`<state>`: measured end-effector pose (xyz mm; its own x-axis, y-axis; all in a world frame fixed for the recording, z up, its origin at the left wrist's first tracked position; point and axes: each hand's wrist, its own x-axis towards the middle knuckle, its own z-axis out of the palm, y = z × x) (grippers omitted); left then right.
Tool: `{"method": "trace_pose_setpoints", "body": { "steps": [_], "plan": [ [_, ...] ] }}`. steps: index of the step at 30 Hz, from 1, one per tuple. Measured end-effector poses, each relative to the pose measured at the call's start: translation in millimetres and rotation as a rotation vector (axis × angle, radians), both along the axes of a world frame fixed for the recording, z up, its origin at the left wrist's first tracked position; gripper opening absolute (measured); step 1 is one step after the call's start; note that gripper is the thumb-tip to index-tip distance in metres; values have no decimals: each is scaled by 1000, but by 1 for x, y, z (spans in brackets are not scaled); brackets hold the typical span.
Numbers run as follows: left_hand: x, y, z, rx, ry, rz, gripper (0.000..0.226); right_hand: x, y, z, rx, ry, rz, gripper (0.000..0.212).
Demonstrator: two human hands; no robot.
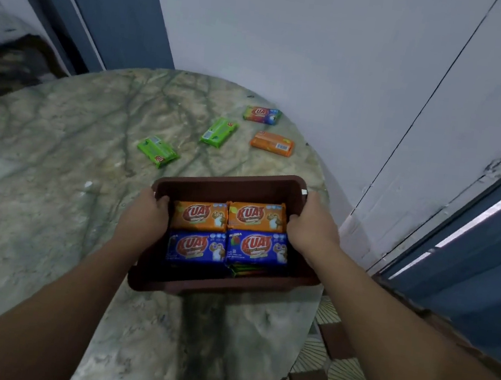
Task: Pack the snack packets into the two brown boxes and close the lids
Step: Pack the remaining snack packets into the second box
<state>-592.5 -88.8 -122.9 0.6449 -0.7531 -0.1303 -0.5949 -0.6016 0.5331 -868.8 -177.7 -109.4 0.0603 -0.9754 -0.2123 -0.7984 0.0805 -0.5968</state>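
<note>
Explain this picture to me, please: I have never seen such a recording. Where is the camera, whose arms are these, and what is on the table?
There is no robot here. The single picture comes from a camera worn on a person's head, looking down at their own bare arms. The left hand and the right hand each grip a side of an open brown box, fingers curled over its rim. Inside lie two orange packets and two blue packets; more show underneath. On the marble table beyond the box lie four loose packets: two green, one orange and one multicoloured. No lid or second box is in view.
</note>
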Motion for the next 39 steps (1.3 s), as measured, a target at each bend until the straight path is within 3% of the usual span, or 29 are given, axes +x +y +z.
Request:
{"method": "trace_pose_setpoints", "body": {
  "steps": [20, 24, 28, 31, 34, 36, 39],
  "plan": [
    [35, -39, 16, -46, -48, 236, 12, 88, -105, 11, -3, 114, 238, 51],
    [40, -47, 15, -36, -51, 285, 23, 96, -117, 8, -26, 134, 232, 36],
    [43, -49, 10, -21, -81, 298, 27, 97, -120, 6, -32, 156, 232, 34],
    [45, -49, -1, 52, -296, 203, 46, 97, -114, 8, -39, 197, 241, 48],
    [38, -48, -4, 16, -584, 3, 69, 98, -102, 7, -268, 318, 248, 65],
    [28, -48, 0, -142, -701, -137, 64, 98, -98, 4, -467, 280, 307, 66],
    [20, -61, 22, -250, -694, -248, 46, 110, -112, 14, -678, 123, 422, 45]
  ]
}}
